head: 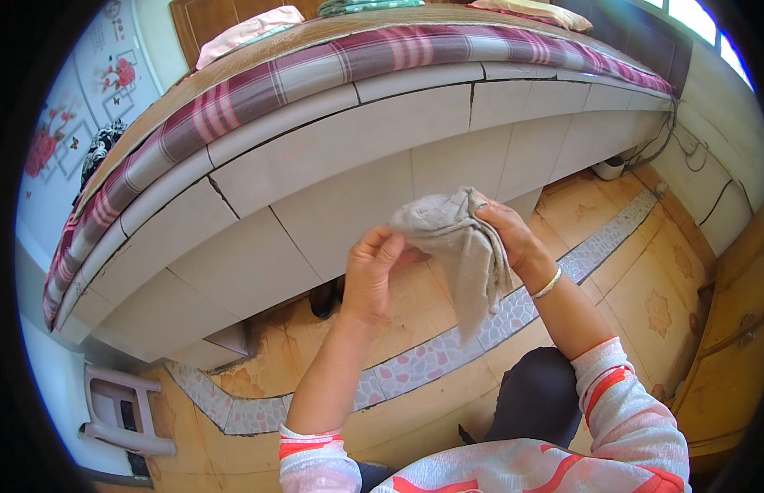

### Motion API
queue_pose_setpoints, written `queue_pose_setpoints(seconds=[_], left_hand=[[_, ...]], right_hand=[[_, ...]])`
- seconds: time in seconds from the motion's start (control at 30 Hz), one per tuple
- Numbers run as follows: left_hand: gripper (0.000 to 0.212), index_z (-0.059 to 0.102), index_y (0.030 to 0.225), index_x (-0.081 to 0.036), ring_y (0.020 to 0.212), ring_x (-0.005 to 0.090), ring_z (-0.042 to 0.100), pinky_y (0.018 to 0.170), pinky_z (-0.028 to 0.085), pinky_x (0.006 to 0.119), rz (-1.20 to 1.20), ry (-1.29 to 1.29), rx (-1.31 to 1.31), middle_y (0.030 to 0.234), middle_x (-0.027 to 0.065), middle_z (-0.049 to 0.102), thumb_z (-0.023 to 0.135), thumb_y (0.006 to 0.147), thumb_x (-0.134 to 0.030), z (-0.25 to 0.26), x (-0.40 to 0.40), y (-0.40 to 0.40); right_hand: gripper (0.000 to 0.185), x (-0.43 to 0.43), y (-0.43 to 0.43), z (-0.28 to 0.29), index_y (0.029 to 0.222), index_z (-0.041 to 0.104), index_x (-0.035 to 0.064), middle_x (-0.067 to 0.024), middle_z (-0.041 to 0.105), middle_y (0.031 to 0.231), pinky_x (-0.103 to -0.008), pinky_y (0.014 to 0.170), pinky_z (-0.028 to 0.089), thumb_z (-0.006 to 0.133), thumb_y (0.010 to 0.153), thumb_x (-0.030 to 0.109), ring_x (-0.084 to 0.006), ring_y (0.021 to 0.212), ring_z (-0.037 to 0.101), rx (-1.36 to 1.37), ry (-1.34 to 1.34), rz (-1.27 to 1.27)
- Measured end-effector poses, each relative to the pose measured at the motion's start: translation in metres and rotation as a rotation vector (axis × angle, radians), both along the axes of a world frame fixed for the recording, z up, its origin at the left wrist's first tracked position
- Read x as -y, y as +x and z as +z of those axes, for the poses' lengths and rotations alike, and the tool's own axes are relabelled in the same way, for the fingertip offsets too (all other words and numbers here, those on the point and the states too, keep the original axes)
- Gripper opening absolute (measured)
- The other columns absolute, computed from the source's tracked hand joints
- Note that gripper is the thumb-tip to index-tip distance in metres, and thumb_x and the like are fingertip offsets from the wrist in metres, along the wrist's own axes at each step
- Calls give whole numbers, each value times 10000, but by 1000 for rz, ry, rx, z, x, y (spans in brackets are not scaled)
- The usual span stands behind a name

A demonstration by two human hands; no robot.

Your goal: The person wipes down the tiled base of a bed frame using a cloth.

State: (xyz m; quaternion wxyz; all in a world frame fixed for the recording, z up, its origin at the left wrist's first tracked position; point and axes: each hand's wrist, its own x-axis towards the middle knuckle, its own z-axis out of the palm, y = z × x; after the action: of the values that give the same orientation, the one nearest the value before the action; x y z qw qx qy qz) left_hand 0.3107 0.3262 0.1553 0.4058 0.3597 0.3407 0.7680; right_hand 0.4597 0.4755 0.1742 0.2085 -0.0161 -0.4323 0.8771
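A crumpled grey-beige cloth (474, 246) hangs in the air between my two hands, partly blurred. My right hand (511, 233) grips its bunched right side, thumb on top. At the cloth's left edge, my left hand (377, 265) has thumb and fingers pinched together on the fabric. A loose end of the cloth droops down over the floor. Behind it stands the tiled front of a raised bed platform (333, 179).
A plaid cloth (308, 71) runs along the platform's edge, under a woven mat (271, 49). Folded textiles (369, 6) lie on top. A plastic stool (126, 407) is at the lower left, a wooden cabinet (727, 357) at the right. A dark shoe (322, 301) pokes out beneath the platform.
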Motion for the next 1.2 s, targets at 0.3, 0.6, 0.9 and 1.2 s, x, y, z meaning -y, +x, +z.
queue_pose_setpoints(seconds=[0.3, 0.6, 0.9, 1.2], left_hand=[[208, 576, 893, -29, 783, 242, 549, 686, 457, 318, 698, 145, -1184, 889, 81, 583, 596, 685, -22, 13, 0, 36], [342, 563, 1044, -20, 898, 205, 543, 800, 429, 304, 274, 51, -899, 1017, 103, 569, 455, 720, -22, 35, 22, 21], [294, 528, 1067, 16, 845, 187, 542, 744, 439, 307, 759, 553, -682, 982, 140, 570, 410, 799, -5, 61, 54, -25], [267, 548, 1017, 7, 807, 176, 544, 727, 447, 304, 692, 436, -788, 967, 139, 573, 405, 792, 14, 42, 54, -42]], right_hand=[[297, 47, -11, 4, 1128, 438, 45, -48, 488, 1022, -250, 840, 382, 421, 847, 139, -117, 950, 461, -59, 255, -155], [613, 49, -12, 38, 1211, 337, 19, -99, 446, 1082, -269, 848, 380, 571, 645, 49, -173, 992, 440, 138, 649, -408], [220, 67, -132, 98, 769, 567, 180, 24, 497, 917, -301, 696, 372, 607, 561, 122, -160, 897, 475, -434, 2024, -1318], [272, -79, -31, 55, 826, 618, 138, -54, 549, 886, -299, 658, 490, 614, 607, -22, -190, 820, 562, -73, 1507, -1525]])
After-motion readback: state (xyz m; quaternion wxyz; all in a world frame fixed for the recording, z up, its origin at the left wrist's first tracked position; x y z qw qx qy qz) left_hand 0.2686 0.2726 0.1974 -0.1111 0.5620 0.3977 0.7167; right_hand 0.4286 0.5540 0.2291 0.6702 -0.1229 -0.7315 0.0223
